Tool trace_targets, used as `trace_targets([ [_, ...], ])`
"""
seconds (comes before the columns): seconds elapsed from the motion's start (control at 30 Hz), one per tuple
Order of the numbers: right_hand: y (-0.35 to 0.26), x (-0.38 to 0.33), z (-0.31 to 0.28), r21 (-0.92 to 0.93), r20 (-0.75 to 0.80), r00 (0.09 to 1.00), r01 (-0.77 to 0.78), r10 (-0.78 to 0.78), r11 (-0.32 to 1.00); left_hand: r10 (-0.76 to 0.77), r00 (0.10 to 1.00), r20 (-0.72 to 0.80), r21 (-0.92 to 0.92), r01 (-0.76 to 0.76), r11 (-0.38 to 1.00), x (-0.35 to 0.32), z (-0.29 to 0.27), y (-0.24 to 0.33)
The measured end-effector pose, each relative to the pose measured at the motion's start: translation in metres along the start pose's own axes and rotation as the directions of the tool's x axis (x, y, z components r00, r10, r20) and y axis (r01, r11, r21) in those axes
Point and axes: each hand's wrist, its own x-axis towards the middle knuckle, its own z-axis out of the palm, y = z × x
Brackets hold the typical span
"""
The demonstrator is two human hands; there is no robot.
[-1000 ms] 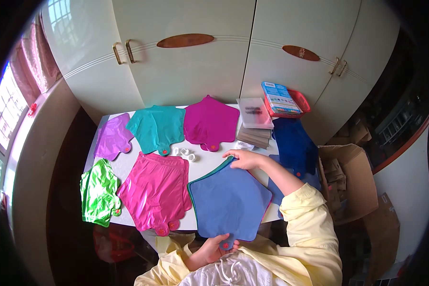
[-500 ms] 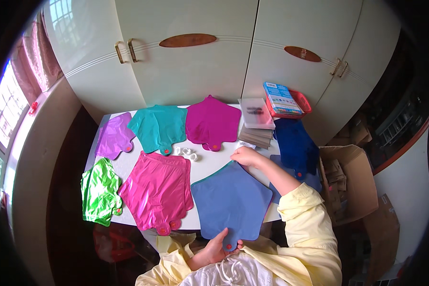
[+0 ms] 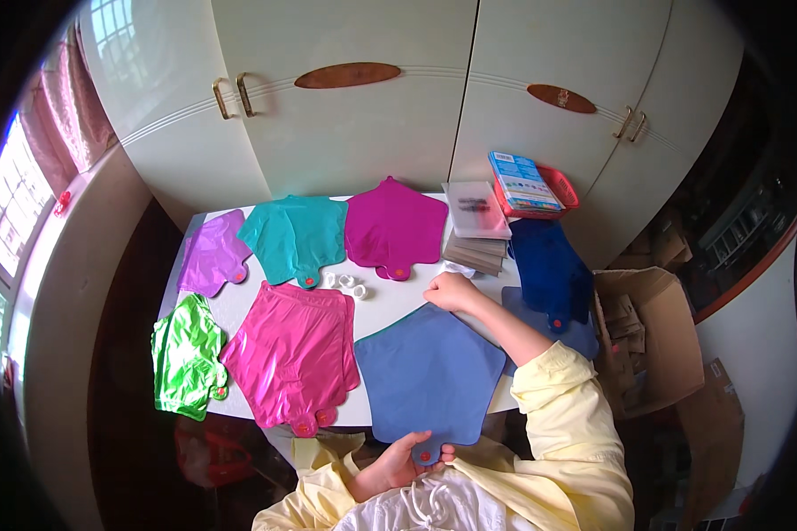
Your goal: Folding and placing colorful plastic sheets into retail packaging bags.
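A flat, matte blue foil balloon (image 3: 429, 376) with star-like corners spreads over the table's front edge. My left hand (image 3: 391, 467) grips the rounded tab at its bottom, which bears a red dot. At its top corner, my right hand (image 3: 452, 292) is closed with the fingers curled over the tip. Immediately left lies a shiny pink foil balloon (image 3: 285, 354), its tabs near the table edge. Beyond my right hand, small white rolls (image 3: 350, 285) sit on the white table (image 3: 381, 301).
Purple (image 3: 212, 254), teal (image 3: 297, 237), magenta (image 3: 394, 224) and green (image 3: 184, 354) flat balloons lie around. Dark blue ones (image 3: 551, 270) lie right. A plastic case (image 3: 475, 210), a stack of cards (image 3: 478, 255) and a red basket (image 3: 568, 196) stand behind. A cardboard box (image 3: 660, 319) is at right.
My right hand has shifted slightly left and toward me, and the blue balloon's top corner has come down with it. My left hand stays at the tab.
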Motion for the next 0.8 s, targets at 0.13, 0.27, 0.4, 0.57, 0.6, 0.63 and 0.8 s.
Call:
trace_targets([
  [0.13, 0.008, 0.000, 0.007, 0.070, -0.062, 0.993, 0.104, -0.100, 0.992, -0.005, 1.000, 0.004, -0.004, 0.005, 1.000, 0.002, -0.001, 0.001],
  [0.27, -0.022, -0.008, -0.011, -0.039, 0.079, 0.997, 0.011, -0.008, 0.999, -0.042, 0.999, -0.021, -0.086, 0.040, 0.995, -0.004, 0.010, 0.008],
  [0.4, -0.005, -0.008, -0.011, 0.015, 0.122, 0.984, 0.127, -0.128, 0.992, -0.064, 0.996, 0.058, -0.106, 0.070, 0.992, -0.001, 0.007, 0.011],
  [0.57, 0.000, -0.005, -0.006, -0.102, 0.102, 0.986, 0.145, -0.135, 0.984, -0.041, 0.999, -0.009, -0.082, 0.040, 0.996, 0.003, 0.006, 0.005],
  [0.6, -0.004, -0.009, -0.005, -0.172, 0.063, 0.989, 0.146, -0.137, 0.974, -0.042, 0.999, -0.029, -0.085, 0.039, 0.996, 0.003, 0.006, 0.005],
  [0.63, -0.008, -0.013, -0.003, -0.241, 0.024, 0.990, 0.144, -0.142, 0.960, -0.042, 0.998, -0.050, -0.088, 0.038, 0.995, 0.004, 0.006, 0.004],
  [0.8, -0.014, -0.017, -0.004, -0.233, -0.003, 0.984, 0.175, -0.180, 0.957, -0.036, 0.999, -0.029, -0.142, 0.031, 0.989, 0.004, 0.005, 0.004],
])
